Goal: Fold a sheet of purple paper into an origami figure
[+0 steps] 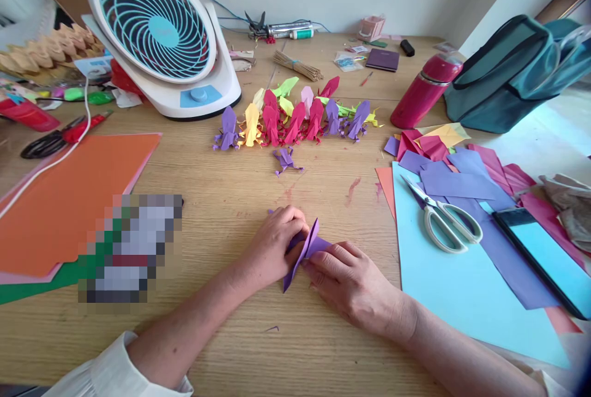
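Note:
Between my two hands is a piece of purple origami paper (302,256), partly folded, with one flap standing up in the middle. My left hand (281,240) grips its left side, the fingers curled and partly hidden behind the paper. On the right side my right hand (346,280) pinches the paper between thumb and fingers. Just beyond them a small purple folded figure (286,159) lies on the wooden table (221,200). Farther back stands a cluster of several folded paper figures (295,123) in purple, yellow, red, pink and green.
At the right, white-handled scissors (450,221) and a phone (545,255) lie over blue and purple paper sheets (429,292). A red bottle (425,92) and a teal bag (503,77) stand behind. To the left are a fan (161,34), orange paper (69,200) and a blurred-out object (133,249).

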Demonstrator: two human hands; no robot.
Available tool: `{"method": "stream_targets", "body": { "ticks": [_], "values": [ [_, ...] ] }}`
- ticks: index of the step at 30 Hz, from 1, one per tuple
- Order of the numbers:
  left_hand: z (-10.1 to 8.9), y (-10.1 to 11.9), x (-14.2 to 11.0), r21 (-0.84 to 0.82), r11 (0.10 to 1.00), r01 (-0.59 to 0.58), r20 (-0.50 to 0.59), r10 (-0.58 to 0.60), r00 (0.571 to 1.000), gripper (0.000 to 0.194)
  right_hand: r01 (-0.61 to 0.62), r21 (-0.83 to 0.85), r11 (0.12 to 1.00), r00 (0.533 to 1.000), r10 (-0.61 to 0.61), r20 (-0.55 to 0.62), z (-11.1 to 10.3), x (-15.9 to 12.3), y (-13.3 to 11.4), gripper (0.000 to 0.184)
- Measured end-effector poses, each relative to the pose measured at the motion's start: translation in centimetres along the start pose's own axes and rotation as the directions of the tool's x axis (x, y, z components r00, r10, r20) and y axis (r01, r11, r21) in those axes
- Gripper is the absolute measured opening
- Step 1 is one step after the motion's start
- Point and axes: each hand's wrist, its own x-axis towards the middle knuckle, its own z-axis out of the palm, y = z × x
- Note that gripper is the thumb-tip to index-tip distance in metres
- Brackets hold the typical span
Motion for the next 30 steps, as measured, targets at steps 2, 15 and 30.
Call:
{"method": "stream_targets", "body": {
  "ticks": [2, 15, 30],
  "values": [
    [-0.1, 0.2, 0.0, 0.01, 1.0, 0.01, 0.018, -0.01, 1.0, 0.011, 0.007, 0.008, 1.0, 1.0, -0.007, -0.004, 0.0, 0.0, 0.1, 0.018],
    [0.4, 0.8, -0.4, 0.113, 0.993, 0.023, -0.011, -0.022, 1.0, 0.015, 0.293, 0.135, 0.946, 0.945, -0.266, -0.189, -2.6, -1.2, -1.3, 0.014],
    [1.7, 1.4, -1.6, 0.362, 0.898, -0.248, -0.055, 0.286, 0.957, 0.021, -0.273, -0.013, 0.962, 0.962, 0.272, -0.026, -0.9, -1.5, -0.3, 0.021]
  ]
}}
